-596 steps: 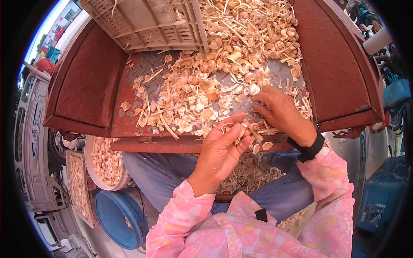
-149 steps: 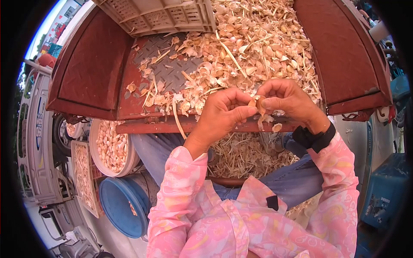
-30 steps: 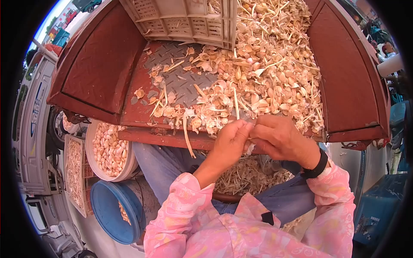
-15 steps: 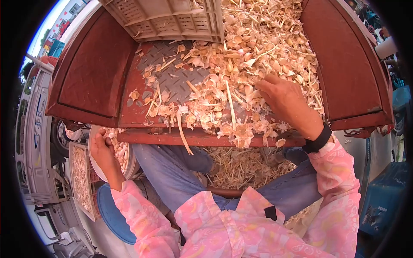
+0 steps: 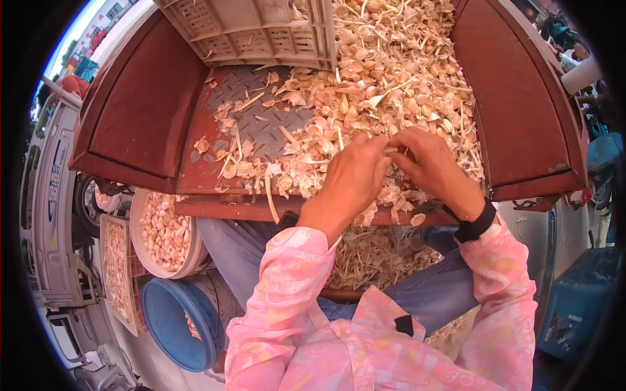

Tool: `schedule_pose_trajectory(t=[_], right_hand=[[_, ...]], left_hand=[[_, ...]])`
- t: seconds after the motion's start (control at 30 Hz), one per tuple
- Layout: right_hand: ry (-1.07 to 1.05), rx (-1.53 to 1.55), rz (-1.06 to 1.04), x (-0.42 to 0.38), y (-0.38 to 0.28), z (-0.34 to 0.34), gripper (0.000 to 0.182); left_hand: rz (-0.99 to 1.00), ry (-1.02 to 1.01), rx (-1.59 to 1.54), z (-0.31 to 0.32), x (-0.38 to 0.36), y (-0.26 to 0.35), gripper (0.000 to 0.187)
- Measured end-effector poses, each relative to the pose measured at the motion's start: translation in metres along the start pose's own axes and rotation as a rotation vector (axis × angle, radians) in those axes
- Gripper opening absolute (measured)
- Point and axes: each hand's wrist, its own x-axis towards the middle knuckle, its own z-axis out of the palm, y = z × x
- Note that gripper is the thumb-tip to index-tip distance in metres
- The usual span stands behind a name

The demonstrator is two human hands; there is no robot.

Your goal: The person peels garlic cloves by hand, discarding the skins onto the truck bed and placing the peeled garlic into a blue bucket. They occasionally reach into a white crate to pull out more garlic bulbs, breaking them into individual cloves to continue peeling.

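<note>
My left hand (image 5: 352, 177) and my right hand (image 5: 430, 163) meet fingertip to fingertip over a heap of garlic cloves and papery skins (image 5: 372, 88). Both sets of fingers are pinched closed. A small pale bit shows where they meet, but the fingers cover most of it. The heap lies on a red metal bed (image 5: 222, 203), mixed with dry stalks. A white bucket (image 5: 191, 257) with garlic cloves (image 5: 163, 228) in it stands below my left forearm.
A plastic crate (image 5: 261, 39) tilts at the back of the bed, between red side panels (image 5: 140, 98). Lower left are a blue bucket (image 5: 163, 326) and a crate of garlic (image 5: 116, 260). Skins and stalks (image 5: 372, 260) lie between my legs. A van (image 5: 55, 215) is at far left.
My left hand has moved from the white bucket, up and right, to meet my right hand above the heap. My right hand has shifted slightly, its fingers now against the left ones.
</note>
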Motion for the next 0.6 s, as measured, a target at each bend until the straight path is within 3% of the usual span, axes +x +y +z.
schedule_pose_trajectory(t=[0.03, 0.13, 0.27, 0.33, 0.4, 0.43, 0.47, 0.5, 0.6], right_hand=[[0.047, 0.052, -0.024, -0.001, -0.001, -0.002, 0.012], [-0.031, 0.314, 0.141, -0.004, -0.007, -0.011, 0.009], [-0.140, 0.745, 0.383, 0.004, -0.010, -0.014, 0.009], [0.007, 0.485, 0.190, 0.015, -0.004, -0.005, 0.009], [0.105, 0.190, -0.052, 0.023, 0.008, 0.012, 0.011], [0.067, 0.109, -0.016, 0.022, 0.006, 0.017, 0.013], [0.021, 0.029, 0.014, 0.020, 0.003, 0.023, 0.014], [-0.030, -0.050, 0.033, 0.022, 0.000, 0.029, 0.016], [-0.121, -0.035, 0.029, 0.023, -0.005, 0.028, 0.017]], left_hand=[[-0.025, -0.049, -0.070, 0.015, 0.005, 0.000, 0.028], [-0.526, -0.115, -0.790, 0.017, 0.003, 0.003, 0.024], [-0.524, -0.036, -1.042, 0.002, -0.016, 0.000, 0.023], [-0.511, 0.012, -1.134, -0.011, -0.028, 0.012, 0.024], [-0.428, -0.131, -1.209, -0.033, -0.046, 0.059, 0.024], [-0.276, -0.226, -1.342, -0.042, -0.054, 0.079, 0.026], [0.089, -0.367, -1.279, -0.048, -0.053, 0.082, 0.027], [0.175, -0.447, -1.431, -0.054, -0.057, 0.095, 0.026], [0.444, -0.254, -1.633, -0.038, -0.068, 0.127, 0.019]])
